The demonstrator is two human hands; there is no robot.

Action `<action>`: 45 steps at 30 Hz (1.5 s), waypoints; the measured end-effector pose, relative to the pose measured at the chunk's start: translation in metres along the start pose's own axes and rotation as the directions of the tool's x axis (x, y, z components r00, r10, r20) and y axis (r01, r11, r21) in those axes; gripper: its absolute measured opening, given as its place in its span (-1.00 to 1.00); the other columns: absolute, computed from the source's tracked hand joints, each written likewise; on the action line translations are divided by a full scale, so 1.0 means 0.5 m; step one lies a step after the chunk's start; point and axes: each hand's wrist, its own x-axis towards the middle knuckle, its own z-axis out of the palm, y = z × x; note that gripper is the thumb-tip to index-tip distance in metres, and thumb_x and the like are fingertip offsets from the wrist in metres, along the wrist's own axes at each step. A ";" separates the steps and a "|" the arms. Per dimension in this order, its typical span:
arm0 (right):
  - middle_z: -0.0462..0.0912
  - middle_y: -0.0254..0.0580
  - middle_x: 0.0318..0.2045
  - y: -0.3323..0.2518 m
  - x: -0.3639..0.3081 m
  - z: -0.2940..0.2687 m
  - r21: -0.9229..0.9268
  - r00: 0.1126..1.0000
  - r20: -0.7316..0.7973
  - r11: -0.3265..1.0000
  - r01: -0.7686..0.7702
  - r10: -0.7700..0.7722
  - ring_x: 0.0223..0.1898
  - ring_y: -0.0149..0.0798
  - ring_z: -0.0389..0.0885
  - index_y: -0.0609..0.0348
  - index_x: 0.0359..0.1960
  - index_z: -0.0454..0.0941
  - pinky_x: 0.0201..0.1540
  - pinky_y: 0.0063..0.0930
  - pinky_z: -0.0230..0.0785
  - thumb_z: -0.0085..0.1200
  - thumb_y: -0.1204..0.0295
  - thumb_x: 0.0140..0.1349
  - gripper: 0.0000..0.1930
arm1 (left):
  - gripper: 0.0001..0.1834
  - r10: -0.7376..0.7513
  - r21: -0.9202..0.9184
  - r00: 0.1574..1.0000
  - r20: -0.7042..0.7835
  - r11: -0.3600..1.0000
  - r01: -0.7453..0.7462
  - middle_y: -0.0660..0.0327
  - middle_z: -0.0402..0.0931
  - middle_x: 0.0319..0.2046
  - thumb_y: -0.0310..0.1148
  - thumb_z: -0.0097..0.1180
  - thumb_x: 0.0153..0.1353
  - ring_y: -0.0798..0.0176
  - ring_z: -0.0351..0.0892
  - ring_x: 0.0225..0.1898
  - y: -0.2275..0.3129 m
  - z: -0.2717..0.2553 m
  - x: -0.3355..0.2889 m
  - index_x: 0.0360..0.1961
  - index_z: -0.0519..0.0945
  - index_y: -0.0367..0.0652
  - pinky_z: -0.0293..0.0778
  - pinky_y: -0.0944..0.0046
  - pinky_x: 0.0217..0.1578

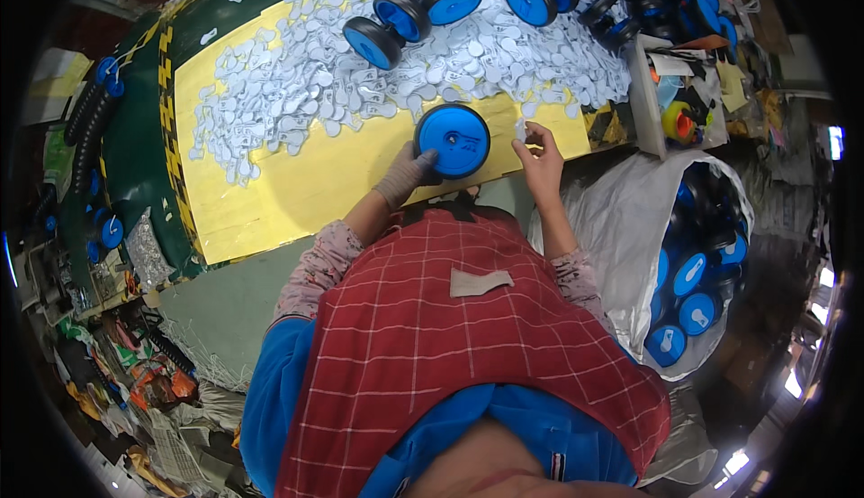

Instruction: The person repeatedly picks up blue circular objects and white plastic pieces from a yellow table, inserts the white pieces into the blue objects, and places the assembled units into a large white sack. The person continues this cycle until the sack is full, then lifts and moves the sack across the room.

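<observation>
My left hand (405,174), in a grey glove, grips the lower left edge of a blue wheel (455,134) with a black tyre, its thumb lying on the blue face. The wheel faces up at the near edge of the yellow table top (270,215). To its right, my bare right hand (544,161) is closed in a pinch on a small white tag (520,129), apart from the wheel. Beyond both hands spreads a thick layer of loose white keyhole-shaped tags (360,93).
Blue-and-black double wheels (373,41) lie on the tags, with more piled at the far right. A white sack (598,215) at my right holds several wheels (696,314) bearing white tags. A box of odds and ends (650,93) stands at the table's right. Dumbbell-like black rollers (85,120) lie left.
</observation>
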 end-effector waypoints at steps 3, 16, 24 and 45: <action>0.64 -0.20 -0.13 -0.016 -0.008 0.007 -0.129 0.992 0.067 0.985 0.113 -0.105 -0.13 -0.31 0.60 0.16 0.01 0.57 -0.13 -0.43 0.46 0.32 0.47 0.12 -0.61 | -0.32 0.016 -0.008 1.000 -0.007 1.000 -0.016 0.01 0.51 -0.06 -0.02 0.15 0.31 0.12 0.60 -0.14 0.000 0.003 0.000 0.24 0.27 -0.28 0.64 0.11 -0.16; 0.64 -0.10 -0.17 -0.093 0.014 0.044 -0.187 0.882 0.259 0.875 0.446 -0.394 -0.12 -0.04 0.58 0.16 -0.07 0.59 -0.05 -0.28 0.45 0.32 0.50 0.05 -0.64 | -0.33 0.044 0.239 0.996 -0.082 0.971 -0.023 0.13 0.46 0.01 0.18 0.04 0.29 0.22 0.48 -0.02 0.084 -0.035 0.045 0.18 0.39 -0.13 0.54 0.13 -0.13; 0.61 -0.16 -0.19 -0.087 0.014 0.110 -0.149 0.633 0.474 0.653 0.743 -0.612 -0.13 -0.06 0.56 0.08 -0.18 0.65 -0.10 -0.27 0.48 0.26 0.46 0.09 -0.78 | -0.34 0.052 -0.122 0.993 -0.103 0.990 -0.064 0.20 0.58 -0.09 0.28 -0.14 0.37 0.23 0.65 -0.17 0.018 0.011 0.066 0.20 0.41 -0.04 0.64 0.13 -0.16; 0.51 0.04 0.10 -0.008 0.155 0.136 -0.074 0.745 0.659 0.978 0.193 -0.097 0.08 0.03 0.51 0.04 0.15 0.51 0.15 -0.15 0.39 0.42 0.17 -0.05 -0.33 | -0.29 0.183 0.242 0.973 -0.141 0.959 -0.146 -0.10 0.51 0.03 -0.06 0.21 0.27 0.11 0.58 0.01 -0.004 0.012 0.039 0.21 0.31 -0.44 0.56 0.18 -0.05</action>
